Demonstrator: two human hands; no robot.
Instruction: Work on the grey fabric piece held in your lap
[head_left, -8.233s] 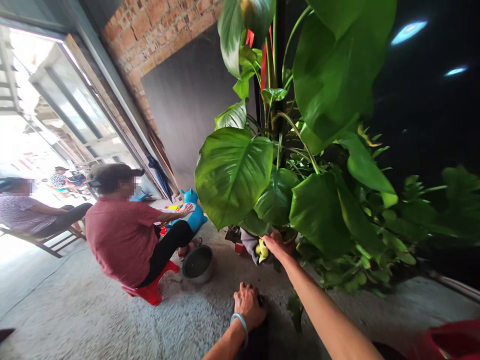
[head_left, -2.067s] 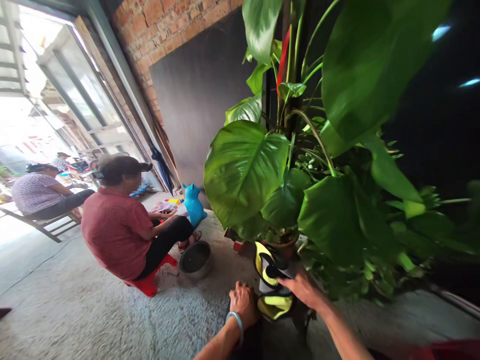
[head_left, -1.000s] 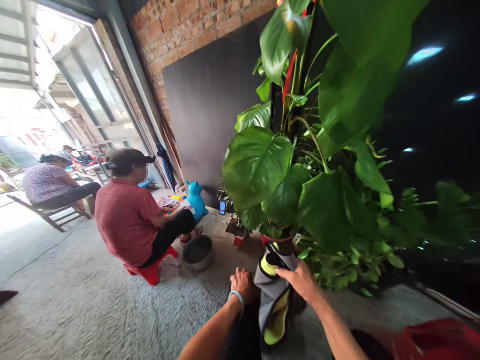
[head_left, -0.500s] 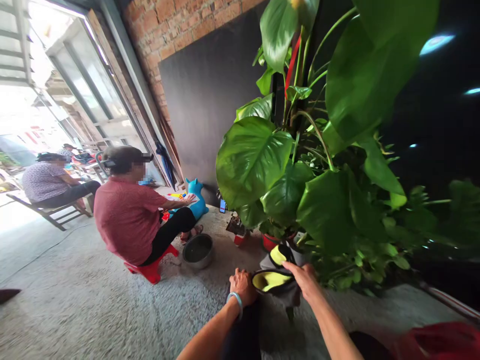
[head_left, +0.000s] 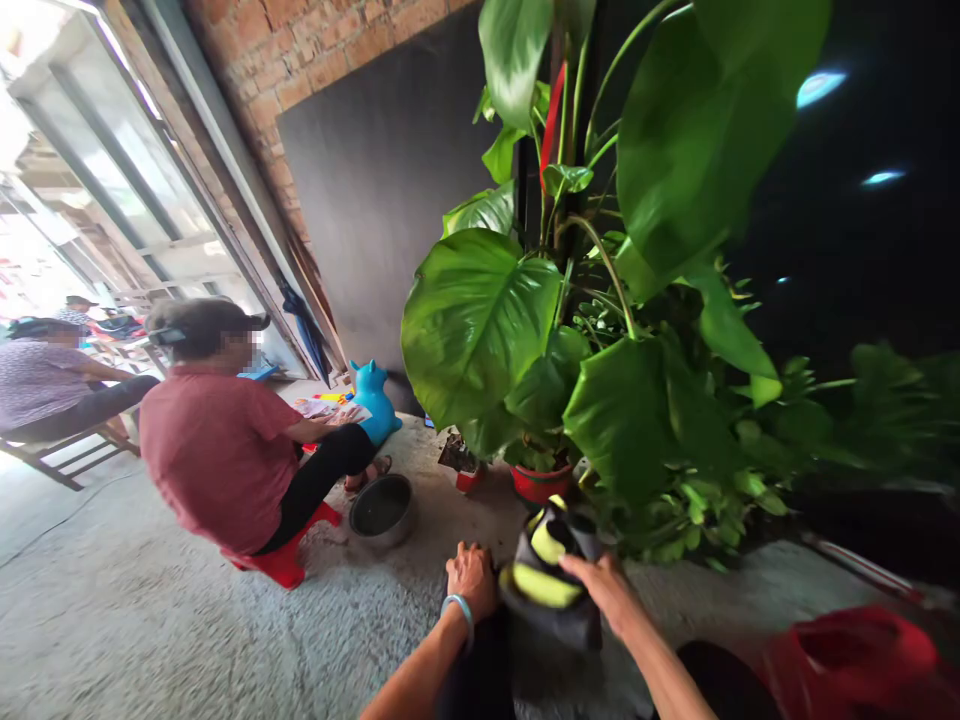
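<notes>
My right hand (head_left: 604, 588) grips the right edge of a dark grey cloth item (head_left: 562, 625) with a bright yellow-green lining; its exact kind cannot be made out. Motion blurs the cloth, and two lined openings or folds show on it. Just left of it, my left hand (head_left: 472, 578), with a pale bangle on the wrist, rests on my dark-trousered knee. Its fingers are bent over the knee, slightly apart, with nothing seen in them. The fingers of my right hand are partly hidden behind the cloth.
A large leafy plant (head_left: 487, 315) in a red pot (head_left: 540, 485) stands ahead. A grey basin (head_left: 382, 510) lies on the concrete floor left of my hands. A person in a red shirt (head_left: 217, 450) sits by a blue animal toy (head_left: 373, 400). A red bag-like thing (head_left: 855, 655) is at lower right.
The view has swung slightly right. The dark cloth item has shifted and tilted in my right hand, its lining folding differently. My left hand stays on the knee. The seated person's arm has lowered.
</notes>
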